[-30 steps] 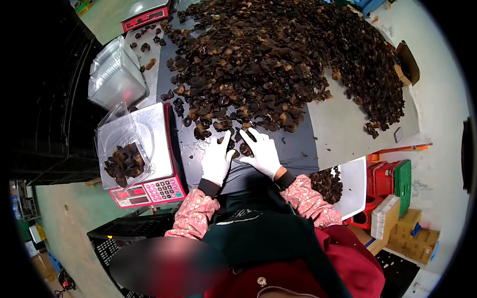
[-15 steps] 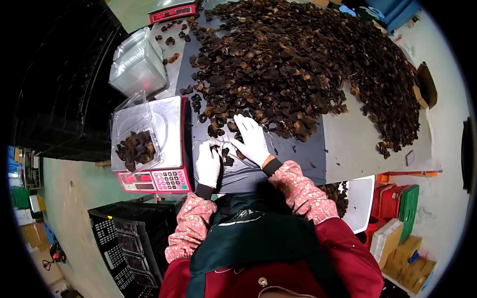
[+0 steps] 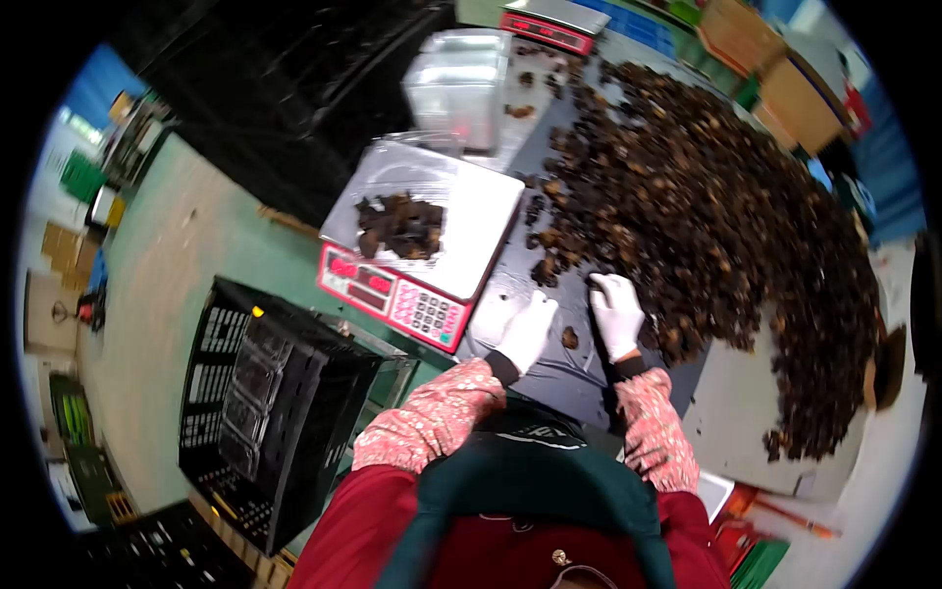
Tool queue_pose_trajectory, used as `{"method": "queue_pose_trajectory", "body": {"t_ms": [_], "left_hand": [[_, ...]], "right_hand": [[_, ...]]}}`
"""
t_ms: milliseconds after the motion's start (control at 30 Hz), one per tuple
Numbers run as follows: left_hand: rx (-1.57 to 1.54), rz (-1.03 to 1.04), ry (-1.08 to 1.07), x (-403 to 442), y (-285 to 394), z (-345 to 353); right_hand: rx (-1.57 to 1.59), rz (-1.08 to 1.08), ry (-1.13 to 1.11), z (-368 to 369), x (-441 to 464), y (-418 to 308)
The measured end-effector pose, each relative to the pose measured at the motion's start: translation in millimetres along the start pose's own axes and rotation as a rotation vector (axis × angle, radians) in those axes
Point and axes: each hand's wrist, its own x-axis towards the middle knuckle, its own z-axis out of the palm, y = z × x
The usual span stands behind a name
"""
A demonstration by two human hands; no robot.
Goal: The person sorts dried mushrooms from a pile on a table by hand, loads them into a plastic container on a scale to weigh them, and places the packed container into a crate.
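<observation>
My left hand (image 3: 528, 332), white-gloved, is over the grey table cover (image 3: 549, 378), just right of the scale (image 3: 392, 302); its fingers are smeared by motion. My right hand (image 3: 618, 316), also gloved, lies at the near edge of a large heap of dark wood ear mushrooms (image 3: 667, 187), fingers bent and apart, with no piece visible in them. A small mushroom piece (image 3: 569, 338) sits between my hands. On the scale's metal plate, a clear plastic clamshell box (image 3: 444, 187) stands with its lid raised and dark mushroom pieces (image 3: 402, 226) inside.
Stacked clear plastic boxes (image 3: 456, 88) stand behind the scale, with a second red scale (image 3: 554, 27) farther back. A black crate (image 3: 285, 393) holding clear boxes is at my left. Dark stacked crates (image 3: 294, 108) rise at the back left. Cardboard boxes (image 3: 785, 74) are at the far right.
The view has swung left, so the table shows farther right. My hands have moved apart, and most small pieces between them no longer show. The filled box is still on the scale.
</observation>
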Motion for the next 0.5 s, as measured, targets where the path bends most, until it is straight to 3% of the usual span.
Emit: {"method": "queue_pose_trajectory", "body": {"t_ms": [100,167,233,367,433,500], "left_hand": [[-0.104,-0.064,0.112,14,19,-18],[-0.292,-0.158,0.110,23,29,-32],[-0.328,-0.067,0.209,28,25,-36],[-0.487,-0.142,0.195,32,32,-89],[-0.713,-0.355,0.064,28,27,-123],[-0.938,-0.557,0.007,24,31,-180]], "right_hand": [[0.206,0.169,0.147,-22,19,8],[0.283,0.280,0.072,-23,17,16],[0.135,0.260,-0.067,-23,13,27],[0.300,0.303,0.056,-21,26,15],[0.087,0.204,-0.126,-8,26,19],[0.071,0.182,-0.057,-4,31,2]]}}
